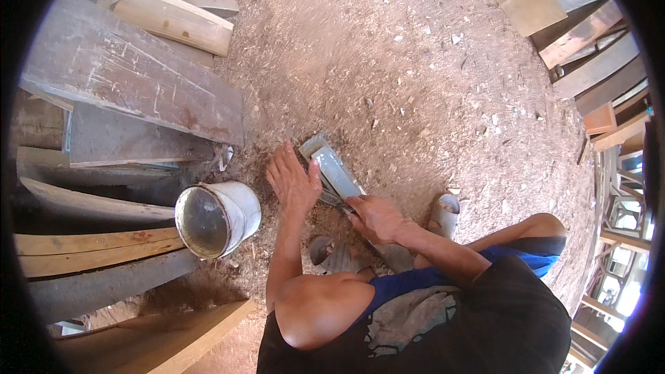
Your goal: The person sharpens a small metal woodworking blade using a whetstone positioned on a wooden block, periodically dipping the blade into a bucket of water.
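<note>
A grey rectangular block (335,173) with a smooth, wet-looking top lies on a longer support on the ground before me. Along its left side runs a narrow dark metal blade (331,198). My right hand (377,217) is closed around the near end of this blade, where a handle, if any, is hidden. Over the blade's far end is my left hand (291,179), its fingers stretched out and its thumb apart, close to the block. Whether the left palm presses on the metal cannot be made out.
A white bucket (242,216) with cloudy liquid stands left of my left forearm. Wooden boards (131,73) are stacked along the left, and more planks (589,69) lie at the far right. Wood chips cover the dirt floor (415,83). My sandalled feet (444,215) flank the block's near end.
</note>
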Action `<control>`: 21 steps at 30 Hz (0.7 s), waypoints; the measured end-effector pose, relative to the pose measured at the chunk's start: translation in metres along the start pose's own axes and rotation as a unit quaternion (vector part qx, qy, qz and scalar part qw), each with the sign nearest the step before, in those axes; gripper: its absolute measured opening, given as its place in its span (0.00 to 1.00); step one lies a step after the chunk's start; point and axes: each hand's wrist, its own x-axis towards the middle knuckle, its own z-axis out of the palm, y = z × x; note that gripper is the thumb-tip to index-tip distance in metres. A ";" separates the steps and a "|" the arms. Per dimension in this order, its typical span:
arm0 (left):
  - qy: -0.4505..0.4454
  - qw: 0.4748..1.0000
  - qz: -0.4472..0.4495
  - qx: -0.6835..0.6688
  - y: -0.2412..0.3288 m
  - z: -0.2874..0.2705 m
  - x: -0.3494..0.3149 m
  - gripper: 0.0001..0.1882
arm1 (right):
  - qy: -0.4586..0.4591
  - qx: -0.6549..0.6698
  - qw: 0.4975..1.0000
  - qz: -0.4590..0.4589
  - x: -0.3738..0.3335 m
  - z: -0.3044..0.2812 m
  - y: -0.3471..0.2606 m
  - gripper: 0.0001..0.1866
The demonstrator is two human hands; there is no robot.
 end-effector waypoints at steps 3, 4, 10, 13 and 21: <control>0.004 0.998 -0.062 -0.006 -0.026 0.000 0.012 0.38 | 0.015 0.036 0.999 -0.001 -0.003 -0.005 0.002 0.19; 0.009 0.994 -0.106 -0.037 -0.036 0.000 0.013 0.37 | 0.011 0.057 0.998 0.023 -0.002 -0.008 0.000 0.19; -0.051 0.676 -0.331 -0.657 -0.030 0.004 -0.010 0.30 | 0.097 0.085 0.992 -0.007 0.008 0.001 0.010 0.19; -0.116 0.693 -0.271 -0.658 0.006 0.001 -0.022 0.18 | 0.089 0.091 0.992 0.024 0.008 -0.003 0.006 0.19; -0.117 0.597 -0.339 -0.718 0.003 0.012 -0.021 0.15 | 0.107 0.062 0.992 0.020 0.013 0.015 0.023 0.20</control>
